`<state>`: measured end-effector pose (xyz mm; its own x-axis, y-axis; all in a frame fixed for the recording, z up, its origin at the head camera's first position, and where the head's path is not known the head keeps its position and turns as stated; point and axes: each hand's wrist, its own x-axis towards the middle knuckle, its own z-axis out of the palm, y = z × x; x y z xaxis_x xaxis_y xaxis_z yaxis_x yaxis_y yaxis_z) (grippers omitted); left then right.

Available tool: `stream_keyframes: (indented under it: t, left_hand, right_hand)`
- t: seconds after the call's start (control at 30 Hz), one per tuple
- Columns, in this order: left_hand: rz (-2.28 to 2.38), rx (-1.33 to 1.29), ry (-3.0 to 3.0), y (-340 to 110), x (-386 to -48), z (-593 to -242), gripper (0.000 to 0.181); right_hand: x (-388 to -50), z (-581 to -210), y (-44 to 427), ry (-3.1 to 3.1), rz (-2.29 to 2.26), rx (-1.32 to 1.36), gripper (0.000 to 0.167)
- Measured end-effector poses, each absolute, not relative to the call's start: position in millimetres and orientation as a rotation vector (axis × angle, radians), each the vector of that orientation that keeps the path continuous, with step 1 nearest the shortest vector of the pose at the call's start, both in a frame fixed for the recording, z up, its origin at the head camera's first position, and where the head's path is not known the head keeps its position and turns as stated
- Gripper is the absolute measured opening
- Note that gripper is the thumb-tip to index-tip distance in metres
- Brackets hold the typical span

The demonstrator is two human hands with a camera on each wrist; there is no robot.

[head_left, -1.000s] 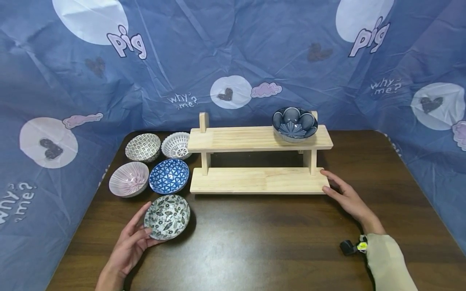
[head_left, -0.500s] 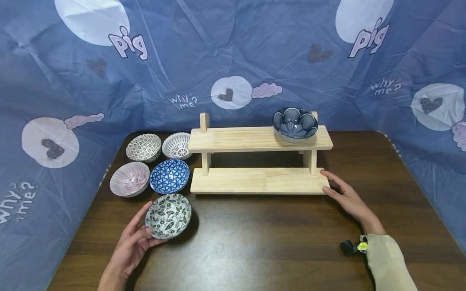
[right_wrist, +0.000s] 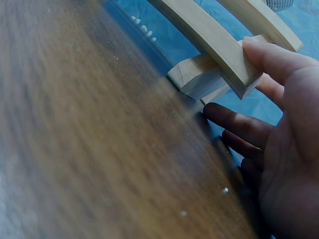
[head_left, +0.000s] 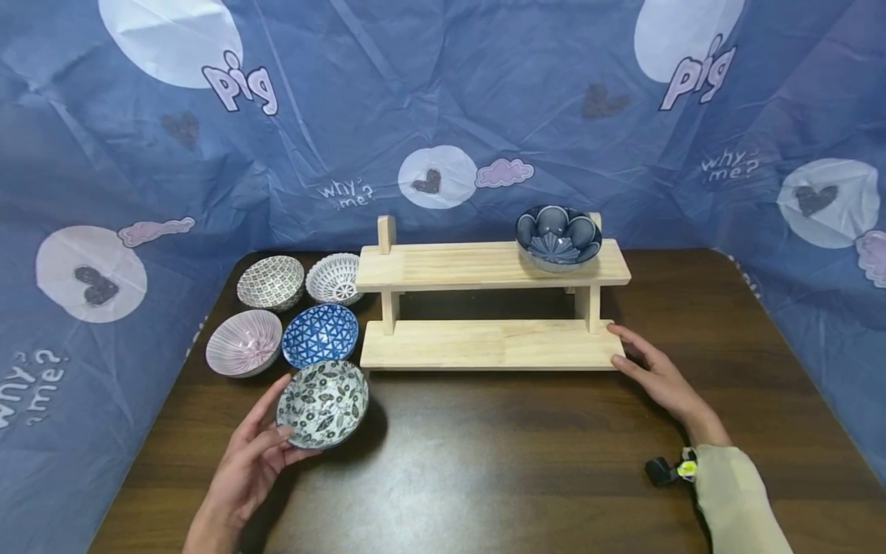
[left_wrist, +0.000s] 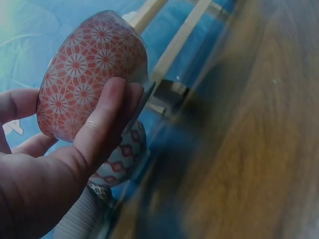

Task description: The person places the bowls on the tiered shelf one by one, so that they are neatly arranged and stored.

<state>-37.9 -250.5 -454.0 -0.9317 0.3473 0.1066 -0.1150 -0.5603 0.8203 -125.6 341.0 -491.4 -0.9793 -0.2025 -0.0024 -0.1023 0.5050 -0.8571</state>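
Note:
My left hand (head_left: 244, 469) holds a bowl (head_left: 324, 405) with a dark leaf pattern inside, tilted and lifted off the table at the left front. Its outside (left_wrist: 92, 74), seen in the left wrist view, is red with white flowers; thumb and fingers are on opposite sides of it. At the right end of a two-tier wooden shelf (head_left: 443, 346), my right hand (head_left: 661, 382) grips the lower board's end between thumb and index finger. The right wrist view shows the thumb on the board (right_wrist: 234, 67), the other fingers below it. A dark blue petal-patterned bowl (head_left: 557, 240) stands on the upper tier's right.
Left of the shelf, several bowls sit close together: a grey-patterned one (head_left: 271, 282), a white one (head_left: 334, 278) partly behind the shelf, a pink-striped one (head_left: 244, 343) and a blue triangle-patterned one (head_left: 320, 335). Blue printed cloth (head_left: 443, 100) surrounds the brown table (head_left: 498, 454).
The leaf-patterned bowl has risen slightly and shifted a little to the right and away in my left hand, now overlapping the blue bowl's near rim. My right hand stays at the shelf.

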Motion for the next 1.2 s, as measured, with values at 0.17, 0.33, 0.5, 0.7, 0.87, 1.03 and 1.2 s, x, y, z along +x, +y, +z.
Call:
stream_keyframes:
  t: [0.17, 0.33, 0.5, 0.7, 0.87, 1.03, 1.2]
  left_hand:
    - [2.537, 0.377, 1.290, -246.7, -39.5, -445.6, 0.070]
    - [2.530, 0.347, 1.333, -241.7, -41.1, -436.8, 0.070]
    - [2.515, 0.306, 1.403, -237.9, -42.9, -428.7, 0.070]
    - [2.496, 0.286, 1.442, -232.7, -46.0, -421.8, 0.069]
    - [2.504, 0.291, 1.447, -227.1, -49.3, -416.4, 0.069]
    - [2.523, 0.277, 1.419, -221.3, -53.4, -408.8, 0.069]
    - [2.522, 0.234, 1.433, -214.7, -59.2, -400.4, 0.068]
  right_hand:
    - [-125.6, -491.4, 340.5, 2.632, -1.489, -0.254, 0.056]
    - [-126.1, -490.5, 340.5, 2.646, -1.465, -0.235, 0.057]
    - [-126.5, -490.3, 340.3, 2.639, -1.477, -0.256, 0.057]
    - [-126.5, -493.3, 340.8, 2.639, -1.478, -0.261, 0.057]
    - [-126.0, -495.4, 340.7, 2.635, -1.483, -0.257, 0.056]
    - [-125.5, -494.5, 340.5, 2.624, -1.504, -0.257, 0.056]
    - [-125.8, -491.7, 340.4, 2.634, -1.486, -0.242, 0.056]
